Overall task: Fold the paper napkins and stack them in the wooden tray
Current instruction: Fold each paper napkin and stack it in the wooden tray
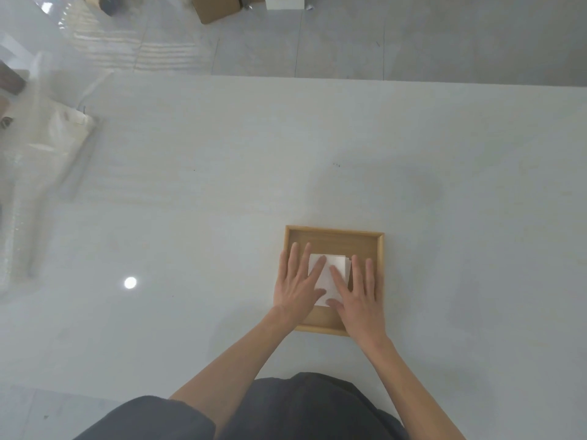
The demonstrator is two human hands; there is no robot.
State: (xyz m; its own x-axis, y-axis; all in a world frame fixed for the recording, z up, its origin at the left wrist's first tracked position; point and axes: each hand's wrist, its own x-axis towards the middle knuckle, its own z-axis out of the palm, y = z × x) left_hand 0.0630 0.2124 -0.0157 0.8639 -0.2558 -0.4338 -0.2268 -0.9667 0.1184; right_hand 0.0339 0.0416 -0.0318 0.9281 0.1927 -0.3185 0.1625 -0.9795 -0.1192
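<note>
White folded paper napkins (328, 274) lie stacked inside the square wooden tray (333, 231), near its middle. From the head camera I see my left hand (297, 285) and right hand (357, 296) flat on them, fingers spread, gripping nothing. I judge them light, limp and easily creased: best pinched at an edge, pressed gently.

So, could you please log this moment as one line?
left hand: flat on napkins | right hand: flat on napkins | napkins: in tray | table: no loose napkins seen
</note>
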